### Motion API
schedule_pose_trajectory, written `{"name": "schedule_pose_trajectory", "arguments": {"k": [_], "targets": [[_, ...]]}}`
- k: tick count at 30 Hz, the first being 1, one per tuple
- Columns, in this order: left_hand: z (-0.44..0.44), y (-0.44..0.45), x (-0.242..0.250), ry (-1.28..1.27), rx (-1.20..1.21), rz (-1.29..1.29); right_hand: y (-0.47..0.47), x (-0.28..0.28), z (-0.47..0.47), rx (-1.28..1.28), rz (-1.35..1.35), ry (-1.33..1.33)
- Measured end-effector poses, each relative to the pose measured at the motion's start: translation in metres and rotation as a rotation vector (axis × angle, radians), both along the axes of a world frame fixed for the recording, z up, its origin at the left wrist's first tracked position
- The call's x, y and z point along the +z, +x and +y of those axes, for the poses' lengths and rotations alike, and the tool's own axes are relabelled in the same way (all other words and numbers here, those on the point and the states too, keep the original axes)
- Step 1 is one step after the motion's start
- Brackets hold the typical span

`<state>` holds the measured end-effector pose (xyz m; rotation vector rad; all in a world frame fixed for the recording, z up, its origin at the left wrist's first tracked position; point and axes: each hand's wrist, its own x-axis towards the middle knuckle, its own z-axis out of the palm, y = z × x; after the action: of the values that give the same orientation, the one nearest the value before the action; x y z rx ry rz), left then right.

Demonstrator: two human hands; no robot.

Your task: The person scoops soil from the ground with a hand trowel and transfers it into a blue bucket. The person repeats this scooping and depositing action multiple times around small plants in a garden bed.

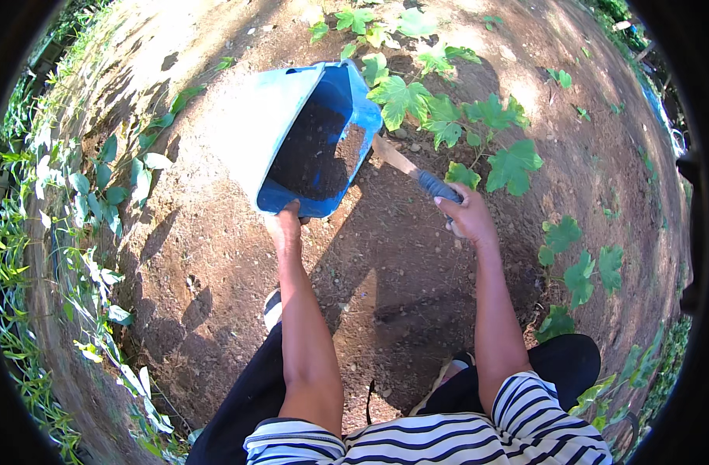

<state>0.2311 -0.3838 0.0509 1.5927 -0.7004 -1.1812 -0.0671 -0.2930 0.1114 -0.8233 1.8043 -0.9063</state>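
Observation:
My left hand point(287, 218) grips the near bottom edge of a blue plastic container point(363, 113), which is tipped so its mouth faces me. Dark soil point(308, 157) lies inside it, with lighter brown soil on the wall near the rim. In my right hand point(467, 212) is a hand tool point(398, 157) with a flat metal blade and a dark wrapped handle. Its blade end is at the container's right rim; whether the two touch I cannot tell. Lobed-leaf plants point(444, 113) grow just beyond the tool.
Bare brown ground point(215, 279) with small stones surrounds my feet. Another lobed-leaf plant point(578, 279) grows to the right of my right arm. A leafy vine point(101, 192) and grassy growth point(11, 279) line the left side. Sunlit ground is very bright at the upper left.

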Motion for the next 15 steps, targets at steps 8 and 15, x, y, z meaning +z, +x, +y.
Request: {"name": "schedule_pose_trajectory", "arguments": {"k": [8, 15], "targets": [[0.02, 0.043, -0.028, 0.055, 0.073, -0.121, -0.044, 0.057, -0.001, 0.284, 0.078, 0.082], [0.021, 0.02, -0.063, 0.308, 0.422, -0.054, -0.005, 0.016, -0.01, 0.358, 0.097, 0.071]]}}
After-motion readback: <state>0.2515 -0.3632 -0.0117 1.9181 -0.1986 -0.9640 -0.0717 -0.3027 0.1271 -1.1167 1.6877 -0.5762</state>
